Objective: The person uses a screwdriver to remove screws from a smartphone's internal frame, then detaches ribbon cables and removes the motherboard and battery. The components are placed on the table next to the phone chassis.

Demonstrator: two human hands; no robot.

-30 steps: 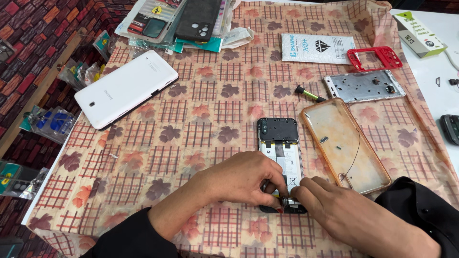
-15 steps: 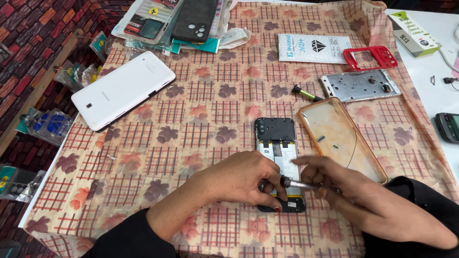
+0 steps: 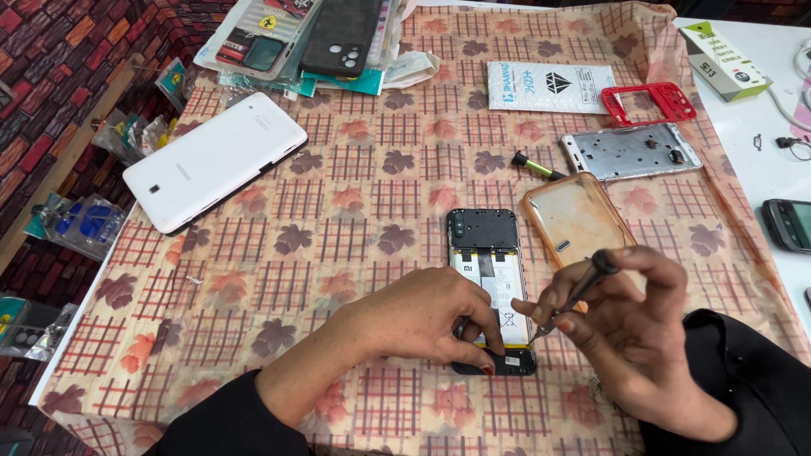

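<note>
An opened phone [image 3: 492,279] lies lower centre on the patterned cloth [image 3: 355,169], back removed, black upper cover and white battery showing. Left hand [image 3: 422,317] fingers press its lower end; right hand [image 3: 629,325] fingers pinch a slim screwdriver [image 3: 579,294].

1. Table covered by a checked, leaf-patterned cloth [image 3: 355,177].
2. On the cloth: white tablet [image 3: 215,160], opened phone [image 3: 490,279], amber transparent case [image 3: 574,219], metal frame [image 3: 629,152], red frame [image 3: 650,103], white packet [image 3: 549,86], stacked phone cases [image 3: 312,38].
</note>
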